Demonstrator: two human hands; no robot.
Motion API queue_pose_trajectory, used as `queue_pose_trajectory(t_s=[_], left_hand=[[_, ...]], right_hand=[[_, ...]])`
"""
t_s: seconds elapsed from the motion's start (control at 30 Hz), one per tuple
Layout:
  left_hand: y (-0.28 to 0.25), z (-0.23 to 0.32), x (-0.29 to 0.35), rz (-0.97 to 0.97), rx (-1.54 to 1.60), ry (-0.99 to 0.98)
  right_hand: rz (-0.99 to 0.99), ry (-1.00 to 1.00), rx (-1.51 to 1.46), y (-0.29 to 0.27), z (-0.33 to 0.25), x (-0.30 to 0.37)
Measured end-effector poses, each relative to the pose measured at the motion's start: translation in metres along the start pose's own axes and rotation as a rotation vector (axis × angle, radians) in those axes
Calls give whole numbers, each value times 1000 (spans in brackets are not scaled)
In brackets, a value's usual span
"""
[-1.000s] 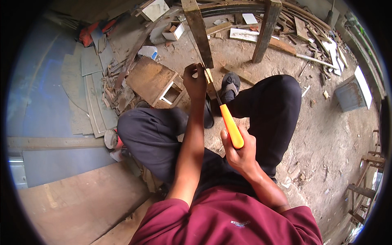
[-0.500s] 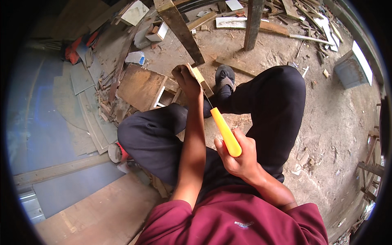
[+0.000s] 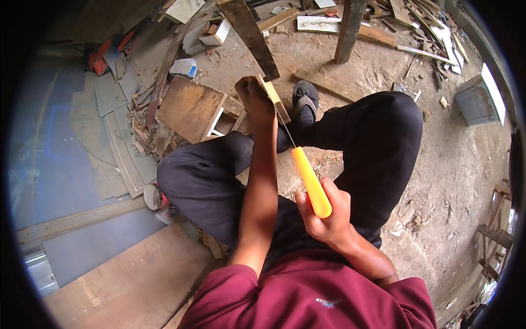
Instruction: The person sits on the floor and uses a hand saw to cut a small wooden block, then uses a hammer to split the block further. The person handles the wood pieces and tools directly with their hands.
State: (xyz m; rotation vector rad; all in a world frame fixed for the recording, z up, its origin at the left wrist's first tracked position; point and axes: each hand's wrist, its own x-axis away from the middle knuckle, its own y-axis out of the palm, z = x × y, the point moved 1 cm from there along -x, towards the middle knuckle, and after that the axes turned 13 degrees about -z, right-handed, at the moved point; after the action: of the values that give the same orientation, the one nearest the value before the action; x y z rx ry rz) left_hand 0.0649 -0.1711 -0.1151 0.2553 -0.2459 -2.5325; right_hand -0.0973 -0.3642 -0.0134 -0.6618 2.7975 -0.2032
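Note:
My right hand is closed round the yellow handle of a hand saw. The saw's thin metal blade shows almost edge-on and runs forward against a piece of wood. My left hand is closed on that wood from its left side, fingers bent and partly hidden. The wood is a short, pale-edged block, held between my lower legs above the floor. Where the blade meets the wood cannot be made out clearly.
Left of the wood stands a low box-like wooden piece. Wooden posts rise ahead, with scrap boards scattered behind. A grey bin stands at the far right. Sheets of board lie on the left.
My right hand has drawn back slightly toward me with the yellow handle, and more of the blade shows. The left hand still grips the wood. The whole view has shifted slightly.

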Motion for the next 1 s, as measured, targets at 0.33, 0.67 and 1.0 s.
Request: queue_pose_trajectory(t_s=[0.33, 0.67, 1.0], left_hand=[[6, 6, 2, 29, 48, 43], [8, -11, -3, -26, 92, 78], [7, -6, -7, -138, -47, 202]], right_hand=[[-41, 95, 23, -11, 2, -3], [-36, 87, 68, -14, -7, -5], [-14, 65, 98, -14, -9, 1]])
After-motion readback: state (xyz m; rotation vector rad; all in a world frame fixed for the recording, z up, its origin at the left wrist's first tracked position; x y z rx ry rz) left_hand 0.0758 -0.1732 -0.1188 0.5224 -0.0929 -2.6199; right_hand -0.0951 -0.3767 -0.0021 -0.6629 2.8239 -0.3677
